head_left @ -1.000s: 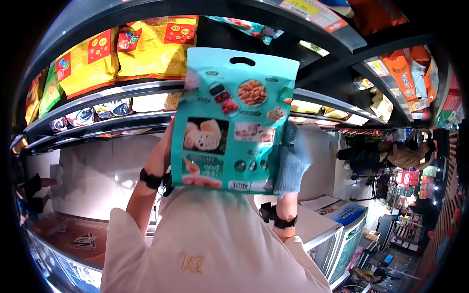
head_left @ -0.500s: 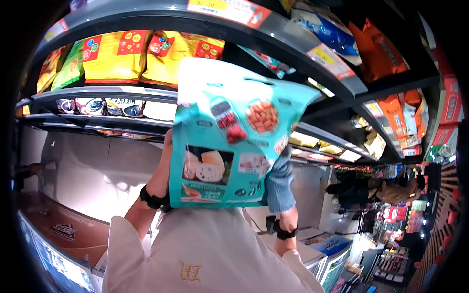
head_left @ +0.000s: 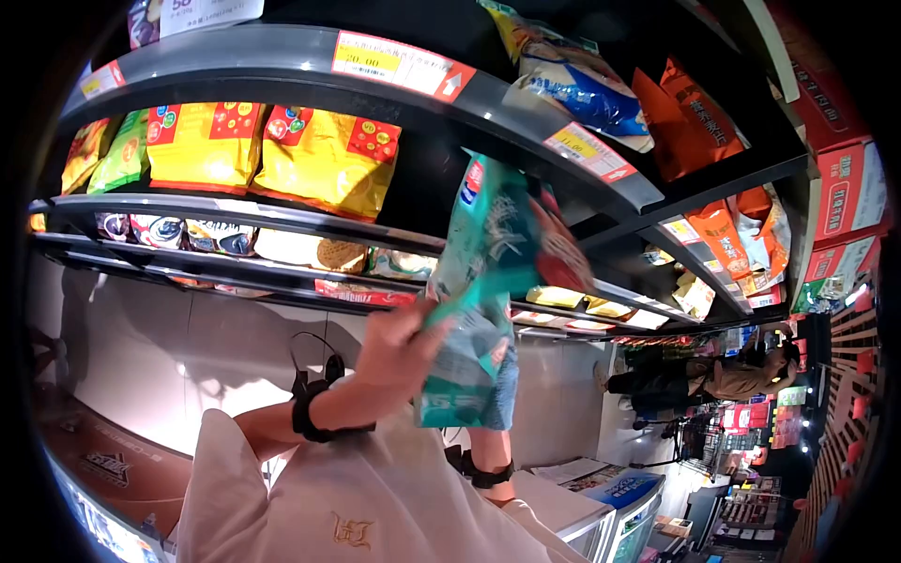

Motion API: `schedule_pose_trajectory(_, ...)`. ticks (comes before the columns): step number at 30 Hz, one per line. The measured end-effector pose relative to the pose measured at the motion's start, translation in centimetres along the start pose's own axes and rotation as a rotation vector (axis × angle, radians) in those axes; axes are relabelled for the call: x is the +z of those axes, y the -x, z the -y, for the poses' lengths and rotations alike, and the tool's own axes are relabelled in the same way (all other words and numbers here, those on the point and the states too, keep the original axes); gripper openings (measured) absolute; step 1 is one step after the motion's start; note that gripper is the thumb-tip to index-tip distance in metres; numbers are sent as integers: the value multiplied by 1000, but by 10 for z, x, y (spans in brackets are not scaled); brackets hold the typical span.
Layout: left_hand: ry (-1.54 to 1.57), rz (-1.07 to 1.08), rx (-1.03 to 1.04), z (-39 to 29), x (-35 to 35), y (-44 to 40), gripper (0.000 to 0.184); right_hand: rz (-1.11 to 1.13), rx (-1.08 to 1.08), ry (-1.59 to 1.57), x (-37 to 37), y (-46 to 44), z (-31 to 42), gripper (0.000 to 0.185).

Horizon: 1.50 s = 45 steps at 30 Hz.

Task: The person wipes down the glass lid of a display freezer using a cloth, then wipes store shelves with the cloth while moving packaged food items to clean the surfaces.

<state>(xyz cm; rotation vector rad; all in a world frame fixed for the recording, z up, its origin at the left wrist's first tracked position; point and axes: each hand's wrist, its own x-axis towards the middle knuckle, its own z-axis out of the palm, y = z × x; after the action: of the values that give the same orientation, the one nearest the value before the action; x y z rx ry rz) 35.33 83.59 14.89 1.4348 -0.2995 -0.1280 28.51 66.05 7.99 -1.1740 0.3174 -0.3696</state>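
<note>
My left hand (head_left: 399, 352) grips the near left edge of a teal snack bag (head_left: 460, 371), fingers wrapped round it, below the shelf edge. The bag is turned partly side-on and blurred, its upper part reaching up to the dark gap beside the yellow bags (head_left: 328, 161). My right hand is hidden behind the bag; only the blue knitted glove or cuff (head_left: 505, 389) and the wrist with a black strap show. A second teal package with red print (head_left: 554, 246) seems to overlap the bag's upper right; where one ends I cannot tell.
Curved black shelves with price labels (head_left: 399, 64) cross the top. Orange bags (head_left: 690, 122) and a blue-white bag (head_left: 582, 84) lie at upper right. A person in brown (head_left: 741, 377) stands far right. Below are a brown box (head_left: 117, 464) and a freezer (head_left: 572, 516).
The teal bag has turned from its flat back to side-on, its top swinging towards the shelf gap. My left hand has come into fuller view at its left edge. The view has shifted.
</note>
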Motion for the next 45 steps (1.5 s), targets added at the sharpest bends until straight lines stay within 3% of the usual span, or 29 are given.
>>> schedule_pose_trajectory(2,-138,258,50,-8,9,4,24,-8,3,-58,-2,0,7,28)
schedule_pose_trajectory(3,-136,258,59,-11,16,5,24,-9,8,-79,-4,-2,9,29)
schedule_pose_trajectory(5,-327,149,490,-13,35,5,32,-5,31,-120,-6,-7,12,29)
schedule_pose_trajectory(6,-374,115,565,-12,46,8,39,-5,36,-145,-8,-10,13,30)
schedule_pose_trajectory(11,-534,172,831,27,67,18,62,13,75,-249,1,-30,15,31)
schedule_pose_trajectory(14,-709,137,895,46,75,14,64,4,95,-316,4,-37,12,32)
schedule_pose_trajectory(19,-1055,4,909,64,80,1,63,-2,143,-424,16,-57,6,34)
schedule_pose_trajectory(23,-946,-41,803,77,73,-23,68,-24,165,-506,25,-75,-2,35)
schedule_pose_trajectory(28,-1023,-68,978,62,84,-63,66,-38,179,-556,29,-90,0,37)
schedule_pose_trajectory(31,-957,2,983,41,99,-89,68,-56,181,-579,27,-96,3,38)
schedule_pose_trajectory(37,-1010,-108,929,40,123,-121,72,-83,216,-610,23,-108,23,40)
schedule_pose_trajectory(38,-948,-85,906,45,125,-123,65,-94,223,-616,21,-111,28,40)
schedule_pose_trajectory(40,-1037,-164,939,54,130,-129,75,-121,244,-630,20,-114,35,41)
schedule_pose_trajectory(44,-950,-125,873,60,127,-148,63,-133,274,-667,22,-114,19,42)
schedule_pose_trajectory(45,-937,-97,902,65,124,-159,60,-5,198,-650,10,-111,-1,48)
